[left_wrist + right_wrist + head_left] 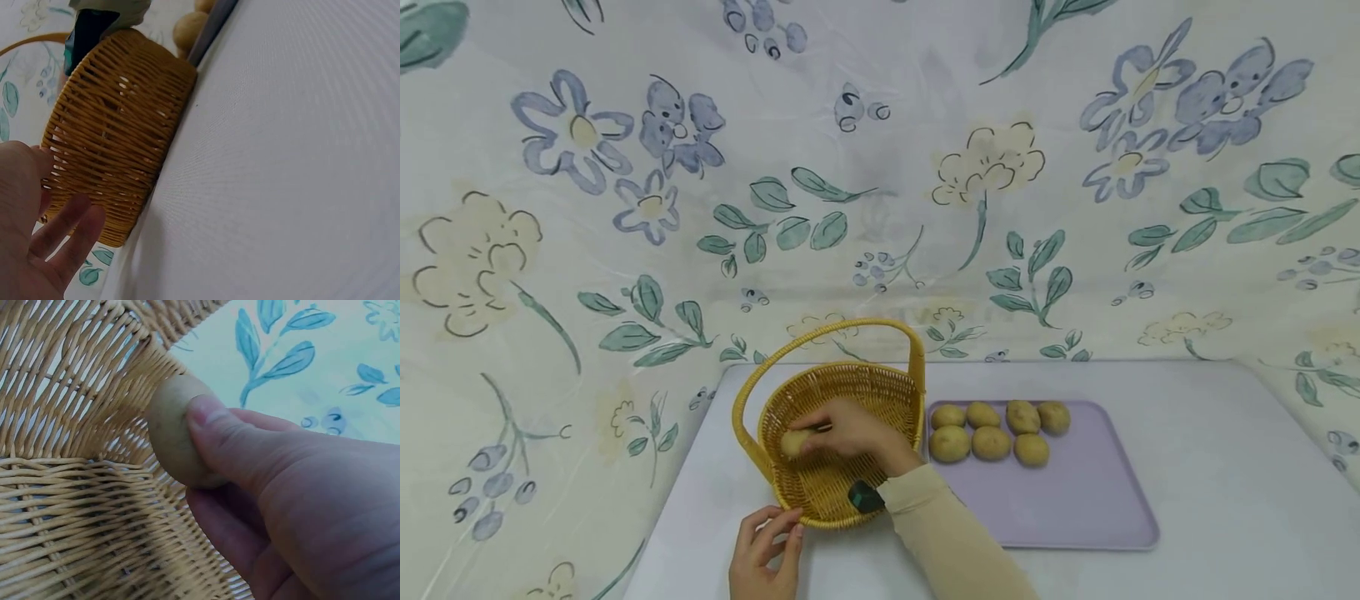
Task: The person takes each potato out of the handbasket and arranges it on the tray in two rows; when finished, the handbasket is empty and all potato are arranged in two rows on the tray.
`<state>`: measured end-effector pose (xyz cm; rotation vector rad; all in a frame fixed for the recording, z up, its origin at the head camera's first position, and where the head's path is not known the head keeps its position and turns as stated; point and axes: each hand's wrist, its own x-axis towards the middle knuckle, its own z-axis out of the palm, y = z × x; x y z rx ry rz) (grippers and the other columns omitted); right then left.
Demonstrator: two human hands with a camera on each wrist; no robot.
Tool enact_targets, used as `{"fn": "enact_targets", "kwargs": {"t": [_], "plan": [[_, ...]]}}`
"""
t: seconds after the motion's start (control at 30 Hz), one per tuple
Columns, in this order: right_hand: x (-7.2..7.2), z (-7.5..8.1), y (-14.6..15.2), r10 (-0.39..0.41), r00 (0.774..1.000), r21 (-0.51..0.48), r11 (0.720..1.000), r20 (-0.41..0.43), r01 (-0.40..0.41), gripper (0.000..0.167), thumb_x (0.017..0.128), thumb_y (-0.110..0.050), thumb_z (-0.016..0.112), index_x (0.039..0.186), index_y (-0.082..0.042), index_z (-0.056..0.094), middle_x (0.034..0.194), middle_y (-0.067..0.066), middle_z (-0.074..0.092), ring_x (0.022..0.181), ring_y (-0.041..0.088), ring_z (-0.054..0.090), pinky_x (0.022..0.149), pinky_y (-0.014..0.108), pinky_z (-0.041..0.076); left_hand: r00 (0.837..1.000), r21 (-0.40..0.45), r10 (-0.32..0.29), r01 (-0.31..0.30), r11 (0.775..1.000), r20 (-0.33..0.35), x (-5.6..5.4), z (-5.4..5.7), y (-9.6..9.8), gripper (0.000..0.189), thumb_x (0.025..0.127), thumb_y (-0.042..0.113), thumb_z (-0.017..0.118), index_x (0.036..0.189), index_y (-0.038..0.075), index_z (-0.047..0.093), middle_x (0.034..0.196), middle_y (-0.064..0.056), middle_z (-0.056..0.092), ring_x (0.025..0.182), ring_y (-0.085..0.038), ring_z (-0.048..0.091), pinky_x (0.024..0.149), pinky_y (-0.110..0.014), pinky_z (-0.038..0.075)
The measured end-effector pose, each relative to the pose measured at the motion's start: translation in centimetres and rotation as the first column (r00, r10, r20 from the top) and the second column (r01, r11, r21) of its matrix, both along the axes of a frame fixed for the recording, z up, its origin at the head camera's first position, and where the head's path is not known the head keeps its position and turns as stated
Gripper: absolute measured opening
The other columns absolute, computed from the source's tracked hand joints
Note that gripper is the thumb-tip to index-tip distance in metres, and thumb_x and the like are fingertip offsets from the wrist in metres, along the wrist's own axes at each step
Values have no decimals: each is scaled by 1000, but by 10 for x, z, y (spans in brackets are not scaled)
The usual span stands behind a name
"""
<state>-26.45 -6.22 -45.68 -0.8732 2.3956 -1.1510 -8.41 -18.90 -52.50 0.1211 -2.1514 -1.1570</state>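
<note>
A yellow-brown wicker basket with a tall arched handle stands on the left part of the table. Inside it, my right hand holds a potato near the left wall. In the right wrist view the thumb lies across the potato and the fingers curl beneath it, close to the woven wall. My left hand holds the basket's front rim at its left end. The left wrist view shows fingertips against the basket's outer wall.
Right of the basket lies a purple tray, with several potatoes in two rows toward its far left. The white table extends beyond it. A floral-patterned cloth rises behind the table.
</note>
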Motion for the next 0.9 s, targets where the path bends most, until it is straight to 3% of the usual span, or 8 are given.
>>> {"fn": "enact_targets", "kwargs": {"t": [0.23, 0.37, 0.4, 0.47, 0.67, 0.9], "plan": [[5, 8, 16, -33, 999, -68, 997, -21, 32, 36, 91, -30, 76, 126, -24, 74, 128, -2, 72, 90, 1, 62, 71, 13, 52, 1000, -7, 6, -6, 1000, -3, 0, 0, 1, 30, 74, -20, 78, 96, 0, 77, 103, 7, 57, 82, 13, 60, 59, -9, 58], [11, 13, 31, -34, 998, -147, 989, -44, 27, 36, 93, -27, 75, 128, -20, 73, 130, -1, 71, 102, 4, 67, 85, 18, 58, 1000, -2, 4, -4, 1000, 2, 0, 0, 1, 29, 75, -19, 78, 97, 0, 76, 103, 6, 57, 82, 13, 60, 60, -9, 58], [13, 14, 35, -42, 998, -160, 987, -56, 33, 36, 93, -27, 75, 129, -20, 72, 131, -2, 71, 115, 5, 65, 93, 19, 58, 1000, -4, 6, -5, 1000, 6, 0, 0, 1, 29, 75, -19, 78, 97, 0, 76, 103, 6, 57, 82, 13, 60, 60, -9, 58], [18, 14, 44, -62, 996, -182, 982, -66, 49, 36, 93, -28, 74, 129, -21, 72, 132, -3, 70, 123, 11, 65, 100, 23, 57, 1000, -10, 13, -13, 1000, 11, 1, 0, 1, 29, 75, -19, 79, 97, 1, 77, 103, 6, 57, 82, 13, 60, 59, -9, 58], [33, 16, 67, -129, 987, -228, 968, -97, 104, 39, 93, -32, 74, 130, -18, 72, 130, -5, 71, 126, 18, 65, 106, 33, 57, 999, -11, 34, -34, 999, 20, 1, 0, 1, 29, 75, -19, 79, 96, 1, 77, 103, 6, 57, 82, 13, 59, 59, -8, 57], [48, 12, 90, -176, 984, -307, 939, -35, 157, 43, 90, -29, 77, 130, -16, 71, 134, 0, 69, 129, 22, 63, 109, 39, 55, 998, -6, 41, -41, 999, 54, 1, 2, 3, 27, 76, -17, 79, 96, 2, 77, 103, 6, 57, 82, 13, 59, 59, -9, 57]]}}
